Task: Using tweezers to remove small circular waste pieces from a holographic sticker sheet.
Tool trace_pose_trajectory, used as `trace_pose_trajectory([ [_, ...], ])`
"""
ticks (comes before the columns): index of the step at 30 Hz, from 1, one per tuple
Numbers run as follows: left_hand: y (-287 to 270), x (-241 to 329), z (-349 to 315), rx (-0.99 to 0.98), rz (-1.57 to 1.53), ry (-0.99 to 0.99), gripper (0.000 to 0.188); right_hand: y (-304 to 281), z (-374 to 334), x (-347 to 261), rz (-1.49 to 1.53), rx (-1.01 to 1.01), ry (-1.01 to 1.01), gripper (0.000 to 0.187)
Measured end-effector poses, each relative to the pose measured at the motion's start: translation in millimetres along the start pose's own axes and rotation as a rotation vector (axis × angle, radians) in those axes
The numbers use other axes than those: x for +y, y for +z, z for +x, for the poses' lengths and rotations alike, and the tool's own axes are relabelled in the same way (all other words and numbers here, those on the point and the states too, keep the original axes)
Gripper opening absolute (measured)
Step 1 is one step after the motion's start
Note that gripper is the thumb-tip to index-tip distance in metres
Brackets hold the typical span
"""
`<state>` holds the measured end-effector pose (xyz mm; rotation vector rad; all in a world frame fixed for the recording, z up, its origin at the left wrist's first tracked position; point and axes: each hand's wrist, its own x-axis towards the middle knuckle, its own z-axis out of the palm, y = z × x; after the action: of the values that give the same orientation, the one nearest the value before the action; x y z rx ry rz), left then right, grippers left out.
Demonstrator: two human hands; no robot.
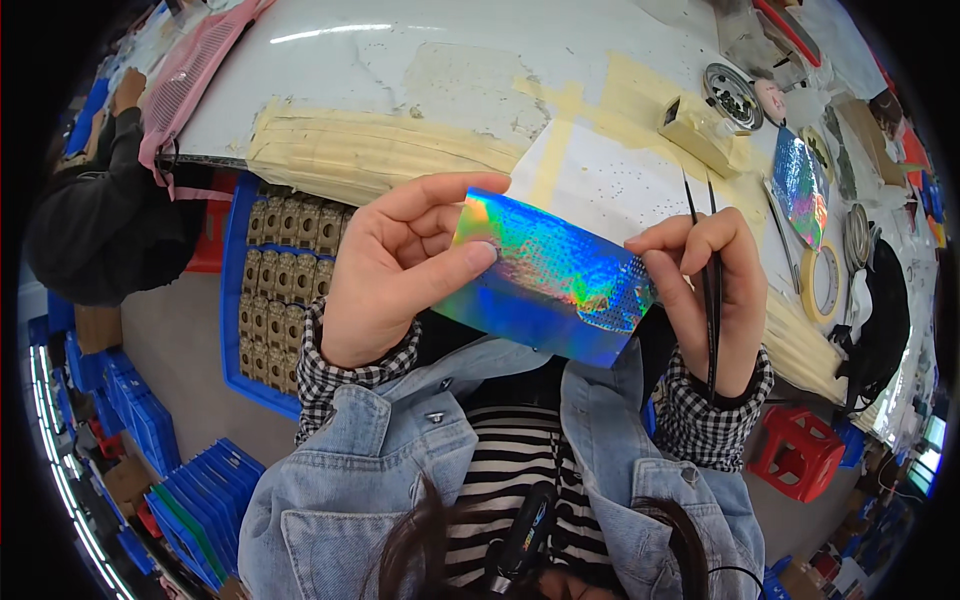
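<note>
A shiny holographic sheet (555,285), with rows of small marks or holes at its right part, is held up in front of me, tilted down to the right. My left hand (385,265) grips its left end, thumb on top and fingers behind. At the sheet's right edge, the thumb and index finger of my right hand (735,285) pinch or touch the corner. Black tweezers (713,310) are also held in that hand, tips pointing away from me. Beyond the sheet, white paper (585,175) with scattered small dark specks lies on the table.
A blue crate (232,330) of metal parts stands below the table edge at left. Right on the table are a cream box (705,135), a round dish (733,95), another holographic sheet (800,190) and a tape roll (820,285). Another person (105,220) sits at far left.
</note>
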<state>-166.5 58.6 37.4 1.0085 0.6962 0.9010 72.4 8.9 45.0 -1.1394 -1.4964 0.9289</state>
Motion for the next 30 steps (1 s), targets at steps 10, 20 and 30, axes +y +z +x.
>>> trace_pose_trajectory([
  [10,8.7,-9.3,8.0,0.376,-0.215,0.269,0.028,2.4,14.6,-1.6,-0.123,0.394,-0.314,0.025],
  [20,21.4,-37.4,4.3,0.484,-0.357,0.077,0.015,37.7,-7.7,12.8,-0.499,0.074,-0.475,0.029],
  [30,32.2,-45.0,3.0,0.436,-0.451,0.047,0.021,56.4,8.5,41.7,-0.619,0.091,-0.71,0.017],
])
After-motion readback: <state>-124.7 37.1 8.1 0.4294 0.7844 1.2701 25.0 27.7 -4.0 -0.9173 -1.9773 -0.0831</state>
